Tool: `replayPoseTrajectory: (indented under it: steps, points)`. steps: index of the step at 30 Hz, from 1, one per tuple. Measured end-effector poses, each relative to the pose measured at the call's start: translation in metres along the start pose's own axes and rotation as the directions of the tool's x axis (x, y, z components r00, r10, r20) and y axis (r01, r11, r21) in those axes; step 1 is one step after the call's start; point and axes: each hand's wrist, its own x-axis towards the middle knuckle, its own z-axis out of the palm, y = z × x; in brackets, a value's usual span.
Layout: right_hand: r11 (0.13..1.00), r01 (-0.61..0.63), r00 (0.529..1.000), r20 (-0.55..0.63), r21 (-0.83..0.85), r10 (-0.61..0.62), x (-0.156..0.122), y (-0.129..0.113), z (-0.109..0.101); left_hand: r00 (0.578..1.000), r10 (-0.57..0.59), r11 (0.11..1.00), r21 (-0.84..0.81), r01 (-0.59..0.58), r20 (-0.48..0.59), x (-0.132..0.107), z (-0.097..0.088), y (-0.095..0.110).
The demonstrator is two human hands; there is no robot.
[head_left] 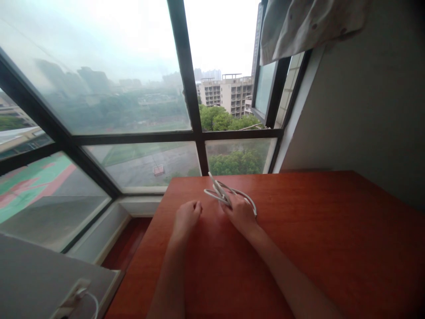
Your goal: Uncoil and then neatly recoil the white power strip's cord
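Note:
A looped white cable (217,188) is gripped in my right hand (239,212), above the far part of the reddish-brown wooden table (299,248). Its loops stick out to the left and over the knuckles, and one short end points up and away. My fingers hide the part of the cable inside the grip. To the left of it, my left hand (188,216) is closed in a loose fist close to the tabletop. No cable shows at that fist, and a small gap parts the two hands.
Beyond the table stand dark-framed windows (195,135), with one pane swung open at the right. A light cloth (308,29) hangs at the upper right beside a grey wall. At lower left, a white plug (81,292) with a cord sits in a wall socket.

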Motion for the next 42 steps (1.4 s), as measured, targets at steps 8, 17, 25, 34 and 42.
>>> replayPoseTrajectory:
  steps: [8,17,25,34,42]
  points:
    - [0.992,0.067,0.996,-0.066,0.111,-0.059,-0.006,-0.003,-0.004,0.988,0.142,0.395,-0.911,-0.118,-0.067,0.002,0.049,0.034]
    - [0.990,-0.015,0.998,0.069,0.140,0.006,-0.009,-0.006,-0.013,1.000,0.024,0.255,-0.967,0.008,0.014,0.001,0.052,0.029]
    - [0.987,-0.084,0.996,-0.016,0.135,0.087,-0.008,0.004,-0.021,0.982,0.146,0.739,-0.674,-0.027,0.121,0.002,0.019,0.014]
    - [0.963,-0.080,0.992,0.112,0.257,0.052,-0.010,0.045,-0.052,0.836,0.348,0.846,-0.527,-0.084,0.425,-0.017,-0.008,0.010]
    - [0.933,-0.106,0.988,-0.066,0.343,0.136,-0.012,0.103,-0.048,0.898,0.308,0.875,-0.464,-0.138,0.315,-0.018,-0.011,0.021]
